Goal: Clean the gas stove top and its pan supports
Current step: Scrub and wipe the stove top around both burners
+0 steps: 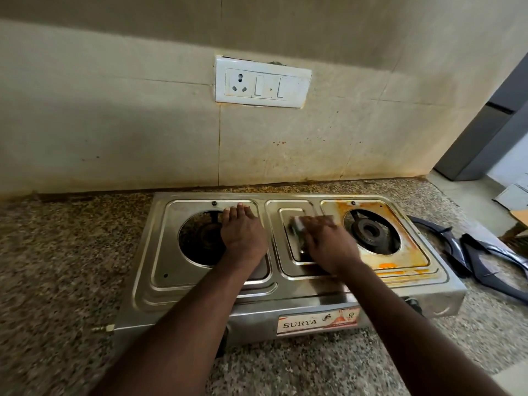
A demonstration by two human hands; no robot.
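A steel two-burner gas stove (200, 292) stands on the speckled granite counter. Its right burner panel (405, 261) carries orange grease stains. My left hand (243, 235) lies flat with straight fingers on the left panel, beside the left burner opening (197, 238). My right hand (328, 244) is blurred over the stove's middle recess and presses a whitish scrub pad (297, 225) against the metal. Two dark pan supports (485, 258) lie off the stove on the counter to its right.
A tiled wall with a white socket and switch plate (261, 81) rises right behind the stove. The counter (63, 252) stretches left and in front. A grey cabinet edge (485, 132) and some cardboard (514, 195) are at the far right.
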